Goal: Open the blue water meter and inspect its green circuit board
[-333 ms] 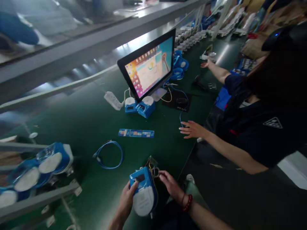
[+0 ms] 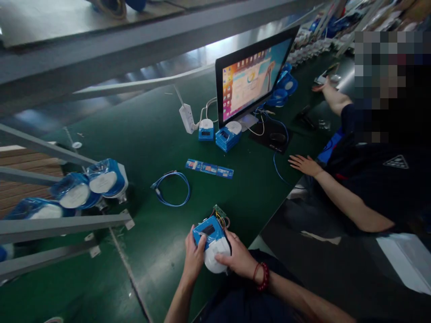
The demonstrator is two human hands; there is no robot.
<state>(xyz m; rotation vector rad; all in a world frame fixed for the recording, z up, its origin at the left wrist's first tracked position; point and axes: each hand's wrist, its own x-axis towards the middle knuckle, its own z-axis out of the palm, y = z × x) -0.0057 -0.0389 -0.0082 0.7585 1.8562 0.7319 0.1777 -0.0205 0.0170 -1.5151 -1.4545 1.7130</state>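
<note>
Your left hand point(image 2: 192, 258) and right hand point(image 2: 241, 258) both grip the blue-and-white device point(image 2: 213, 246) near the bench edge point(image 2: 266, 224) — long axis pointing away from you; circuit board point(image 2: 220, 211) and wires point(image 2: 222, 220) poke out past its far end — right hand nearer the wires.

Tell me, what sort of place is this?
Probably an electronics workshop or factory: blue-and-white devices line up at left, the left hand and right hand hold another device with exposed wires, and a screen stands on the green table.
</note>
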